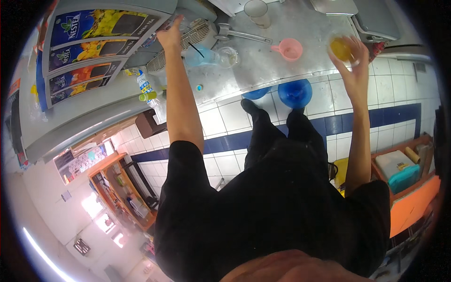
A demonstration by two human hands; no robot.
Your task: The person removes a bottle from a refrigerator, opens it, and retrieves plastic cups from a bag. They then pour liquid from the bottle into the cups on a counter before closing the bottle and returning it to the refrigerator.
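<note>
My right hand (356, 56) is wrapped around a clear cup (341, 49) with yellow-amber contents, held over the counter's right part and blurred. My left hand (171, 37) reaches to the drip-tray area of a Nestea drink dispenser (98, 46). Something clear shows by its fingers, but its grip is partly hidden. Right of my left forearm is a light-blue cup (195, 55) with a black straw, beside a clear plastic cup (229, 57). A pink handled cup (291, 49) sits between my hands. Behind it lies a long-handled grey utensil (243, 34).
A translucent container (259, 16) stands at the back of the metal counter (253, 63). A bottle cap (199, 87) lies near its front edge. A printed plastic cup sleeve (144, 84) is left of my forearm. Under the counter, a blue bin (295, 93) stands by my feet.
</note>
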